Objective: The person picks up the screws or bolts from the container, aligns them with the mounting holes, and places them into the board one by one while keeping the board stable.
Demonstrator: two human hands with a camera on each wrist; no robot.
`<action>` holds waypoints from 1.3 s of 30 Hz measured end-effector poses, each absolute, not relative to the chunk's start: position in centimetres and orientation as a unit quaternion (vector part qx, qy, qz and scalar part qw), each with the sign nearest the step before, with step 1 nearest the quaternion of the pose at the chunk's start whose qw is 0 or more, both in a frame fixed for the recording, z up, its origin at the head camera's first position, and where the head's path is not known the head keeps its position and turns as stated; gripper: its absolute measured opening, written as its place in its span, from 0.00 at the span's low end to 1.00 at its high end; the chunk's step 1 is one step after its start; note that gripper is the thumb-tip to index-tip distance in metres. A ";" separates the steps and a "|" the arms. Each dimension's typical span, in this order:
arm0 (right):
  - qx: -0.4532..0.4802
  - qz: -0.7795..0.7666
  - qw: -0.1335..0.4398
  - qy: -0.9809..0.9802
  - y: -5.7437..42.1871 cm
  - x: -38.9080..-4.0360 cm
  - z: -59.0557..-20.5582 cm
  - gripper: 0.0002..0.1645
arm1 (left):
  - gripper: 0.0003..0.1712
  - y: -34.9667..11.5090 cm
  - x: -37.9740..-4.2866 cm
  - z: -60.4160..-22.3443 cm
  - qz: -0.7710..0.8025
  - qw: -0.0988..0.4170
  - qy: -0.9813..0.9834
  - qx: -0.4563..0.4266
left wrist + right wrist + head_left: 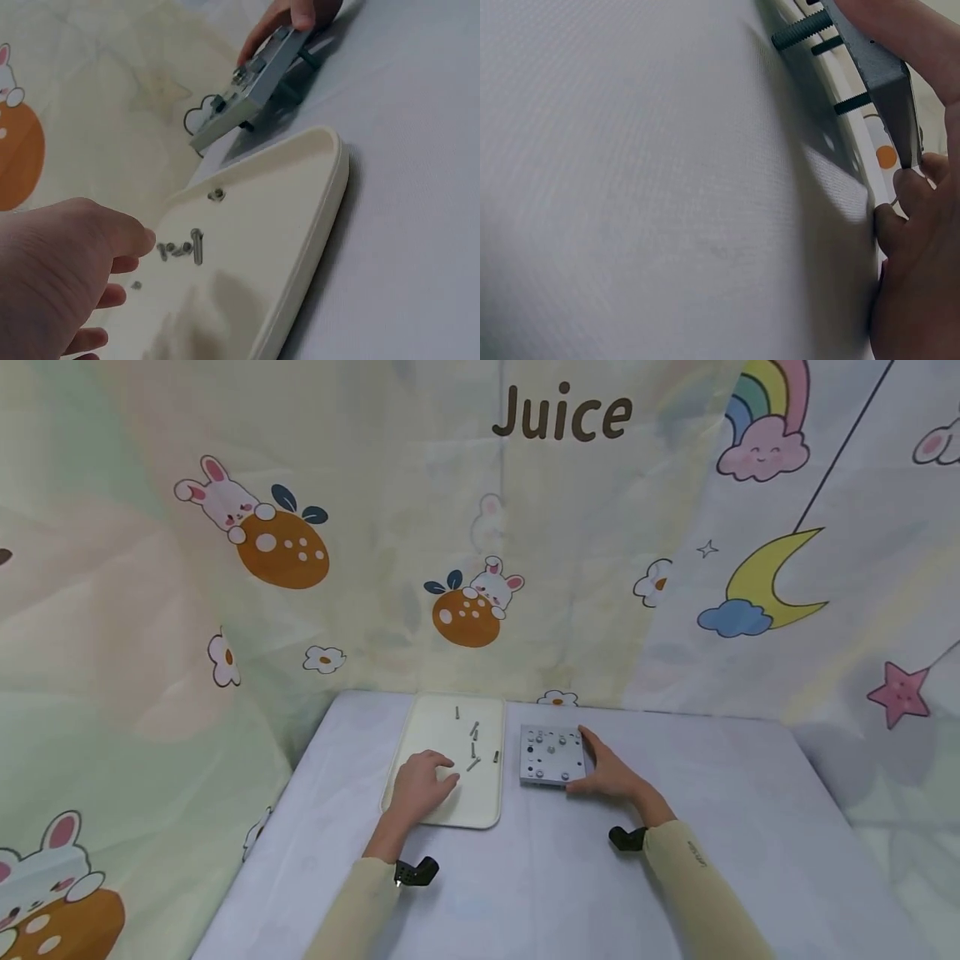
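Observation:
A square metal plate [551,762] with holes and several screws in its face is in my right hand [615,778], which grips its right side between thumb and fingers. In the right wrist view, threaded screw ends [802,30] stick out under the plate, over the white cloth. My left hand [420,787] hovers over the cream tray [480,821], fingers loosely bent, with nothing between them. Several loose screws [197,246] lie in the tray just beyond its fingertips. A short dark metal piece [496,757] sits near the tray's right edge.
A white cloth [525,885] covers the table under tray and plate. Behind it hangs a printed curtain [375,527] with cartoon rabbits and flowers. Black wrist cameras [417,871] are strapped on both wrists.

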State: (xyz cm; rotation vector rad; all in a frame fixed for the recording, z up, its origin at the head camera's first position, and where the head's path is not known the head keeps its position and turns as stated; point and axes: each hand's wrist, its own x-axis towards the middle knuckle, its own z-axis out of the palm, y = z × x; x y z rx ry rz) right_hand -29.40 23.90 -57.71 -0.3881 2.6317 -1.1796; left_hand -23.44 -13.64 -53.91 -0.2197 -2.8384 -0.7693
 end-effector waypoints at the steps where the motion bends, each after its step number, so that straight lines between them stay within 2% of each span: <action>1: -0.133 -0.405 0.116 0.897 23.8 -29.5 -57.8 0.82 | 0.13 -13.2 -23.8 -53.8 -0.254 0.097 -0.960 -0.073; 10: -0.141 -0.405 0.113 0.896 23.6 -29.9 -58.0 0.83 | 0.11 -10.4 -26.0 -54.1 -0.240 0.106 -0.962 -0.077; 16: -0.143 -0.408 0.113 0.894 23.6 -29.6 -57.8 0.82 | 0.11 -9.7 -27.1 -54.9 -0.244 0.098 -0.964 -0.047; 30: -0.132 -0.404 0.116 0.898 23.5 -29.4 -57.8 0.82 | 0.10 -8.8 -28.0 -56.4 -0.237 0.092 -0.967 -0.015; 39: -0.133 -0.405 0.114 0.897 23.9 -29.3 -57.5 0.81 | 0.06 -7.9 -28.4 -56.1 -0.218 0.093 -0.971 -0.041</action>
